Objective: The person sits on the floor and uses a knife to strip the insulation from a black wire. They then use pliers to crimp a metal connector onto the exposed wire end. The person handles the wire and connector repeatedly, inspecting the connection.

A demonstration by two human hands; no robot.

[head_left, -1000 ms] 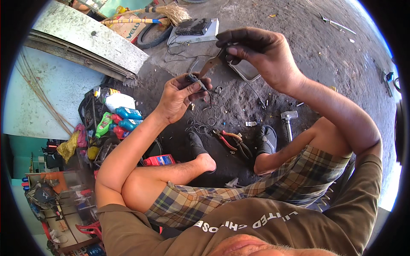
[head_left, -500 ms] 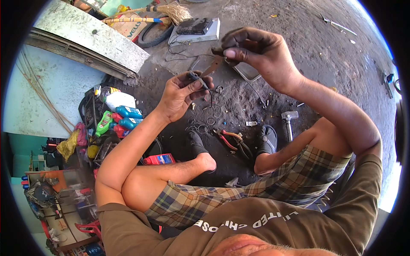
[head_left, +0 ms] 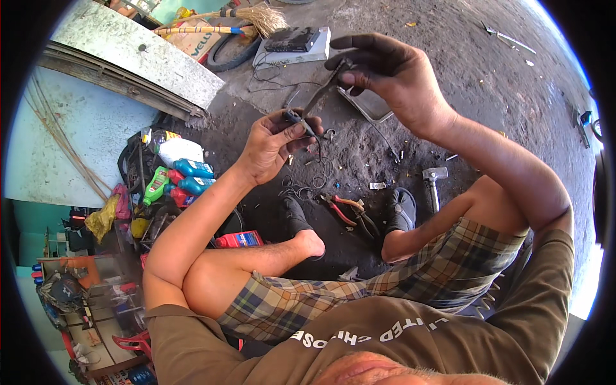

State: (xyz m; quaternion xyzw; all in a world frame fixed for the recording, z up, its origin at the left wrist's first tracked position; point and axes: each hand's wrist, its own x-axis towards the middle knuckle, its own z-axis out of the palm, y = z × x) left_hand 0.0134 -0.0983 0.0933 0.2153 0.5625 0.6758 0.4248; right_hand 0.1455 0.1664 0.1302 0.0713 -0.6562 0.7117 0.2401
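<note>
My left hand [head_left: 273, 142] is closed on a small black part [head_left: 292, 116], thumb pressed along it. From there a narrow dark flat strip [head_left: 321, 94] slants up and to the right. Its upper end sits in a pinch between thumb and forefinger of my right hand [head_left: 391, 80], the other fingers of that hand curled loosely above. What the strip is made of cannot be told. The fingertips of both hands are blackened. On the ground beneath, between my feet, lie red-handled pliers [head_left: 343, 208] and, just left of them, several thin dark rings [head_left: 301, 186].
A hammer [head_left: 434, 186] lies beside my right foot. Ahead are a metal tray [head_left: 369, 106], a black box on a white one [head_left: 292, 40], a tire [head_left: 228, 54] and a straw broom [head_left: 263, 19]. Bottles [head_left: 192, 168] crowd the left, with a red bottle [head_left: 239, 239] near my left knee.
My right hand has turned slightly and its fingers have opened out a little. The strip now shows longer, darker and narrower, reaching up to the right fingertips. My left hand has hardly moved.
</note>
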